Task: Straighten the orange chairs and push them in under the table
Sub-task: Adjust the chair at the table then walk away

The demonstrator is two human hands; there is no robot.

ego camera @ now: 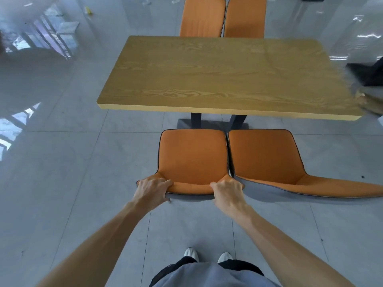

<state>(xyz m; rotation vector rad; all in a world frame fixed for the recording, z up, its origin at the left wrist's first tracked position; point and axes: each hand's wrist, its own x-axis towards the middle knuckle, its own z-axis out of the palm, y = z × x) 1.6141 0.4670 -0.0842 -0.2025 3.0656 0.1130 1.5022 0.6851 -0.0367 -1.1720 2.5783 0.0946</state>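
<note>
You stand on a glossy grey tiled floor (62,183) that mirrors the windows, facing a long wood-grain table (217,75) on a dark base, its top bare. Your left hand (152,188) and right hand (228,190) are each clamped on the top edge of the backrest of the near left orange chair (193,160), whose seat sits just short of the table edge. The near right orange chair (267,158) stands just beside it, also not under, while two far orange chairs (222,17) are tucked against the opposite side.

head view | looks forward and down | close over chair back (190,190) (table (228,79) beyond)
</note>
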